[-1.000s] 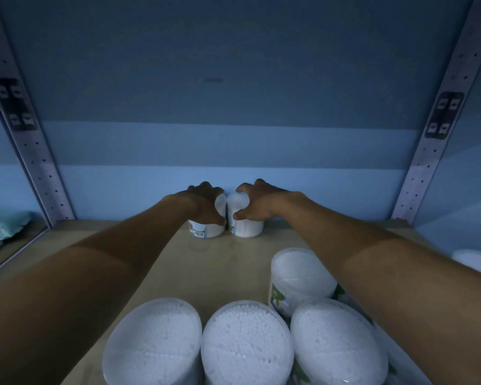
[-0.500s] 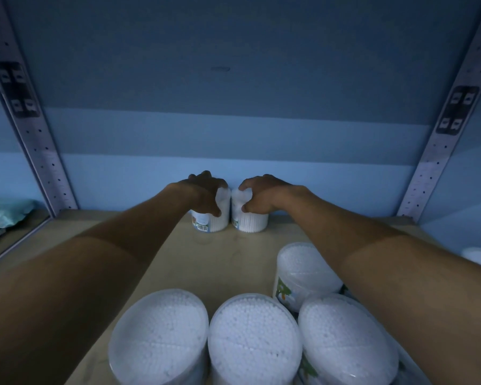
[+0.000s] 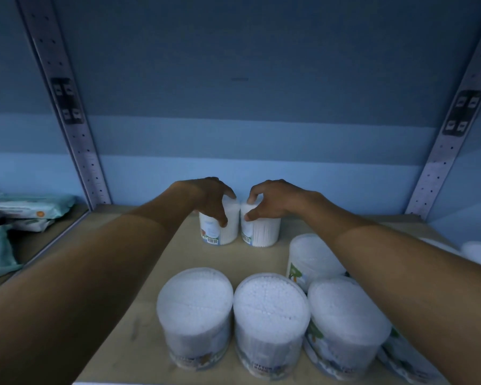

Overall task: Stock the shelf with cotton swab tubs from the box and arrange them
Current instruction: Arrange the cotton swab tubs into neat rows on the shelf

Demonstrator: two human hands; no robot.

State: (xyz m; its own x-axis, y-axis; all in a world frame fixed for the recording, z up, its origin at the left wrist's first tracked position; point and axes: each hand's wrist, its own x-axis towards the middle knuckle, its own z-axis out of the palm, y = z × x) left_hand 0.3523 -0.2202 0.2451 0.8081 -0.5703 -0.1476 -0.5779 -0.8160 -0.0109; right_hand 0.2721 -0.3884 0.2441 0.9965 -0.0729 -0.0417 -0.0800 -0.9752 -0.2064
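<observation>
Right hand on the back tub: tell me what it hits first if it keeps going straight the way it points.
The right hand points toward the back of the shelf, its grip on a white cylindrical cotton swab tub. Beyond it only the blue back panel shows, probably close behind, though depth is unclear.

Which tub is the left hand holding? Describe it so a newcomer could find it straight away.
Look to the rear of the wooden shelf, by the blue back wall. Two small tubs stand there side by side. The left hand grips the left tub, the one with a barcode low on its label, beside the right-hand tub.
</observation>
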